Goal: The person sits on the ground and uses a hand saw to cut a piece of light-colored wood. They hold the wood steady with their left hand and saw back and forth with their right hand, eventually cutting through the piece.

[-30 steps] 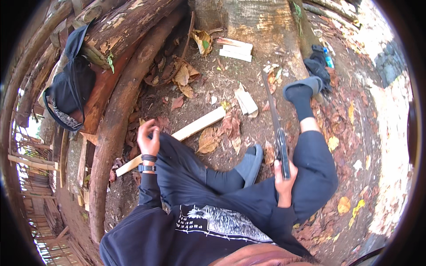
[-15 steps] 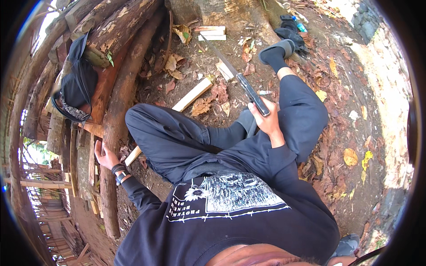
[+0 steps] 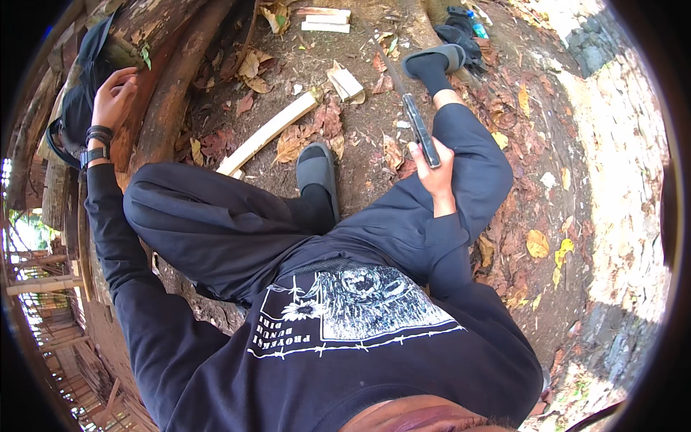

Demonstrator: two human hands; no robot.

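My right hand [image 3: 435, 169] is closed round the dark handle of a machete [image 3: 413, 114], above my bent right leg. Its long thin blade points away from me over the ground. My left hand [image 3: 115, 101] is raised at the far left, in front of a black bag [image 3: 78, 108] that rests on the logs. Its fingers are loosely bent with nothing visible in them; I cannot tell whether they touch the bag. Between my legs and the tree base lie a long pale split stick [image 3: 272, 134] and a short cut wood block [image 3: 345, 83].
Several thick logs [image 3: 169, 101] are stacked along the left side. Small split wood pieces [image 3: 325, 27] lie at the top by the tree trunk. A dark bundle [image 3: 461, 36] sits beyond my sandalled right foot [image 3: 434, 61]. Dry leaves [image 3: 536, 243] litter the soil.
My left hand has moved up and forward from beside the logs to the black bag. The machete stays in my right hand, its blade now turned more steeply away from me. My view has shifted.
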